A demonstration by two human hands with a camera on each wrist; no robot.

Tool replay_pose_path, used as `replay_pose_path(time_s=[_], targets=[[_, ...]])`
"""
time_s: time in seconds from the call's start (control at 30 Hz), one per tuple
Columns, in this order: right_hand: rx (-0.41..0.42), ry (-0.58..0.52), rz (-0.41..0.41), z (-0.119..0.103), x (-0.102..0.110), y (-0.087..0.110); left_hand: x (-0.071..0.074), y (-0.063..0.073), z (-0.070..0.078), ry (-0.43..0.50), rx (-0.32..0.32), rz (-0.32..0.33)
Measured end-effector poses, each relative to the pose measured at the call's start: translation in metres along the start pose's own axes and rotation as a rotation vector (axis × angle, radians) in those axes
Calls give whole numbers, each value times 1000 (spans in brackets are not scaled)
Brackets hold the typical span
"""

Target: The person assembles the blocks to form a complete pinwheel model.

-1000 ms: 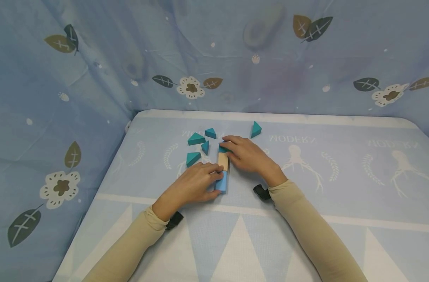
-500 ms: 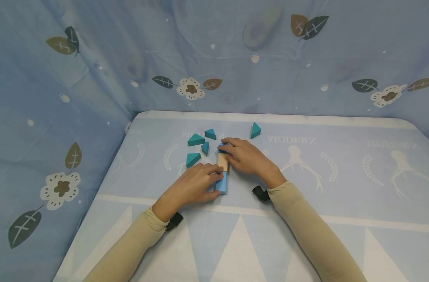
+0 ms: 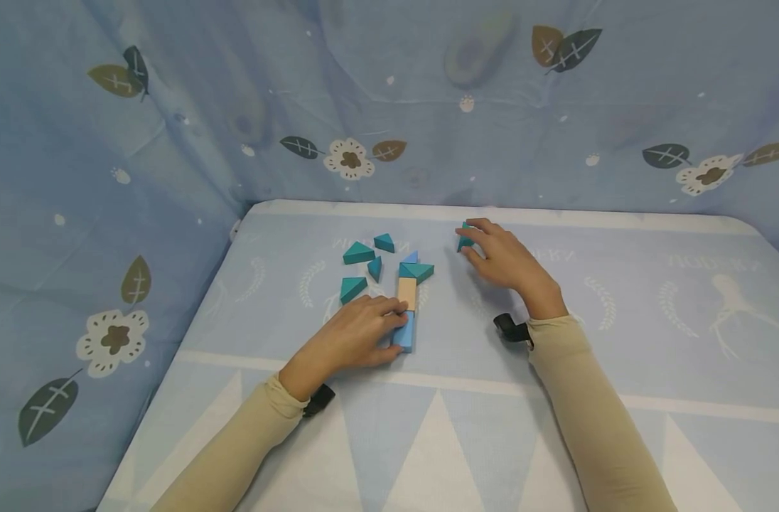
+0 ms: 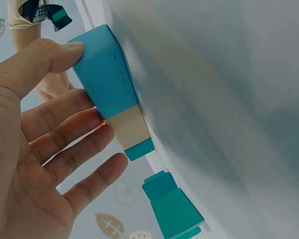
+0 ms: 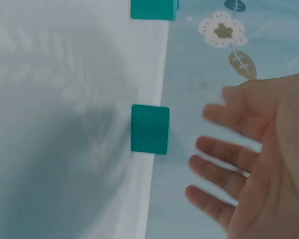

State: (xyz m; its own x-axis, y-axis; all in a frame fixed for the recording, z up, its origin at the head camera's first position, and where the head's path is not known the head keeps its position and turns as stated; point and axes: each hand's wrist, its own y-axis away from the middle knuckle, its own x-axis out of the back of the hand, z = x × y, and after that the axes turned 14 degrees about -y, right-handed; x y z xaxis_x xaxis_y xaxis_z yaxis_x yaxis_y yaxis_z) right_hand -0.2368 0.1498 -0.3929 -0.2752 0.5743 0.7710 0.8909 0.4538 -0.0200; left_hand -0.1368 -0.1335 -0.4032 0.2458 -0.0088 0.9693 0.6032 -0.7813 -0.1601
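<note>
In the head view a column of blocks runs away from me: a blue rectangular block (image 3: 404,333), a plain wood-coloured block (image 3: 406,293), then teal and light-blue triangular blocks (image 3: 418,272) at its far end. My left hand (image 3: 357,333) holds the blue block by its left side, the thumb at its near end and the fingers by its joint with the wooden one. To the right my right hand (image 3: 507,259) reaches over a separate teal triangular block (image 3: 465,238). The right wrist view shows a gap between that teal block (image 5: 150,129) and the spread fingertips.
Left of the column lie several loose teal triangular blocks (image 3: 359,253), one (image 3: 352,288) close to my left hand. A patterned cloth covers the table (image 3: 620,363). A blue leaf-print curtain (image 3: 389,92) hangs along the back and left.
My right hand has left the column's far end and moved right and away to the lone teal block, uncovering the triangles there. My left hand stays in place.
</note>
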Motion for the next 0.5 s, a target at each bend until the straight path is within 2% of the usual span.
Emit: replay_pose_path(time_s=[0.27,0.5], targets=[[-83,-19,-35,5,8,5,-1,-1,0,-3,0,2],[-81,-44,-82,7,10,5,0,-1,0,0,4,-2]])
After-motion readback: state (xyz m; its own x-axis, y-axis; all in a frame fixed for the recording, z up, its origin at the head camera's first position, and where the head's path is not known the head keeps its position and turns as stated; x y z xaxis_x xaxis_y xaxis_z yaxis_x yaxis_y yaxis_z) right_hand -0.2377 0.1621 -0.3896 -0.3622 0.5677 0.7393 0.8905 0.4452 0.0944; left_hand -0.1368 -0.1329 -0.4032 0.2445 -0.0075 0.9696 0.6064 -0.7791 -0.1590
